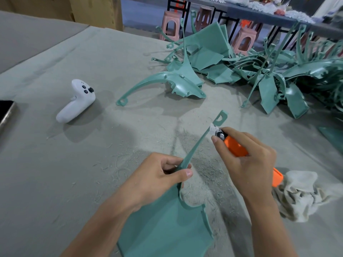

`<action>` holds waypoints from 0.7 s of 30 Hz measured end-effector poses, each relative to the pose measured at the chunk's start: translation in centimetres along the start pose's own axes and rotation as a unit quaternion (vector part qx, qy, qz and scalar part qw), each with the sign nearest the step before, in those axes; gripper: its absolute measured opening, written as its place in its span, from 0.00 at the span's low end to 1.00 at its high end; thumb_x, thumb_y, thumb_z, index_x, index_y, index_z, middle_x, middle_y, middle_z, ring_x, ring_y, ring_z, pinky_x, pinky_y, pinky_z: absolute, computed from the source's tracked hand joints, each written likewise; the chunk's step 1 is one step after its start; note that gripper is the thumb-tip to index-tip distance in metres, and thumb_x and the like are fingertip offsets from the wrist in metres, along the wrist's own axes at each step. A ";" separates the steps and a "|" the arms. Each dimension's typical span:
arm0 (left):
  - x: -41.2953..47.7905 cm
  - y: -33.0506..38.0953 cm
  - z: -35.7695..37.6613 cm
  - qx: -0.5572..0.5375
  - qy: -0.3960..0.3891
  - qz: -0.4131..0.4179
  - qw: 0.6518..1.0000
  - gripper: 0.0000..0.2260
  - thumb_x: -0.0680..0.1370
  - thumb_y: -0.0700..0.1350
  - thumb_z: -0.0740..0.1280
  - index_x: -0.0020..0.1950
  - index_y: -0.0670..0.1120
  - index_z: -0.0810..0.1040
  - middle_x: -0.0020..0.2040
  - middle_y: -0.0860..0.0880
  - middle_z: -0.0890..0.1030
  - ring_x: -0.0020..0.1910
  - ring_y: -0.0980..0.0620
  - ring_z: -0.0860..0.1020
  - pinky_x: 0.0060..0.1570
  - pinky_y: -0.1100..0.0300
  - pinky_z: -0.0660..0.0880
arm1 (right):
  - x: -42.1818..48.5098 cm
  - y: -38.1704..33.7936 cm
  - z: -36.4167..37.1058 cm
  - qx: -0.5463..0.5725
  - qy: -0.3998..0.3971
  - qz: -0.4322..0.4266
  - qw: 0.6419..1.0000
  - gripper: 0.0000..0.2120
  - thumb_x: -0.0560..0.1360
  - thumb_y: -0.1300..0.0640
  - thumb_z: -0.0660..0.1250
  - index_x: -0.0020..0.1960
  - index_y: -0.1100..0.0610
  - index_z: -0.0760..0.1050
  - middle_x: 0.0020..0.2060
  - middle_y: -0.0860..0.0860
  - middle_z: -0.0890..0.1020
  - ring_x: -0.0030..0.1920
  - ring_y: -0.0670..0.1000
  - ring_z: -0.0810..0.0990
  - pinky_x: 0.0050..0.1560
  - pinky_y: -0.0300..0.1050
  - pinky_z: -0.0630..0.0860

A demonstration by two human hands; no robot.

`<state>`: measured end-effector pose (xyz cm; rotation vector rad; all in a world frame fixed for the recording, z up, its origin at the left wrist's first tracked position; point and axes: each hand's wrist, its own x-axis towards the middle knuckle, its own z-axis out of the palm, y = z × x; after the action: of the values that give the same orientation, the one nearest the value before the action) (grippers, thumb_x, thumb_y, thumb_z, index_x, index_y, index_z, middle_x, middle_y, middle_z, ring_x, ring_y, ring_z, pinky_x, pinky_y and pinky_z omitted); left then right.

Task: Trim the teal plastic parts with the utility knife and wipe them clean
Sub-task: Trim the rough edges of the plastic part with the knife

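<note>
1. Left hand (163,175) grasps the teal part (163,225) where the wide flat panel narrows into a thin arm. The thumb is on top and the fingers curl under.
2. The teal part is held up off the counter (55,164). Its panel sits low at the bottom of the view, and the arm rises up and right to a looped tip (220,117).
3. Right hand (248,158) is clenched round the utility knife (234,145), which has an orange body. One finger reaches forward beside the metal head.
4. The blade (212,129) touches the edge of the thin arm, just below the looped tip.
5. The knife's orange rear end pokes out past the right wrist, just beside the cloth (300,195).
6. The cloth is off-white and crumpled, lying on the counter right of the right forearm.
7. Thin shavings (207,173) are scattered over the grey counter under and around both hands.
8. A single curved teal piece (178,84) lies on the counter farther back, near centre. A big tangled pile of teal parts (278,71) sits beyond it to the right.
9. A white controller (76,102) lies on the counter at left, well apart from the hands. A dark flat device (5,114) is cut off by the left edge.
10. Pink stools (170,25) stand beyond the counter's far edge.
</note>
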<state>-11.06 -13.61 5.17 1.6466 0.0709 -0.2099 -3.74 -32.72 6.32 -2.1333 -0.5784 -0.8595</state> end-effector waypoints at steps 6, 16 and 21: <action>0.1 -0.2 -0.2 -0.004 0.001 0.005 1.000 0.04 0.74 0.47 0.72 0.48 0.54 0.84 0.37 0.51 0.85 0.36 0.59 0.80 0.47 0.64 0.76 | 0.0 -0.1 0.1 0.008 -0.036 -0.011 0.999 0.09 0.72 0.53 0.74 0.48 0.58 0.85 0.38 0.51 0.85 0.37 0.55 0.82 0.37 0.55 0.78; 0.1 -0.4 -0.2 0.011 0.008 0.001 1.000 0.05 0.74 0.48 0.72 0.48 0.56 0.84 0.39 0.54 0.85 0.38 0.59 0.82 0.50 0.60 0.77 | 0.2 -0.6 -0.2 0.012 -0.055 0.000 0.998 0.08 0.72 0.54 0.75 0.47 0.57 0.85 0.36 0.49 0.84 0.35 0.51 0.81 0.36 0.51 0.77; 0.2 -0.3 -0.1 0.005 0.003 0.000 1.000 0.06 0.75 0.46 0.72 0.50 0.55 0.83 0.40 0.55 0.86 0.38 0.61 0.82 0.49 0.64 0.76 | 0.2 -0.5 -0.2 0.000 -0.031 0.009 0.999 0.09 0.72 0.53 0.74 0.48 0.58 0.85 0.38 0.51 0.85 0.36 0.54 0.82 0.37 0.54 0.78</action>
<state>-10.92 -13.50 4.88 1.6573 0.0742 -0.2057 -4.00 -32.58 6.79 -2.1677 -0.5894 -0.7848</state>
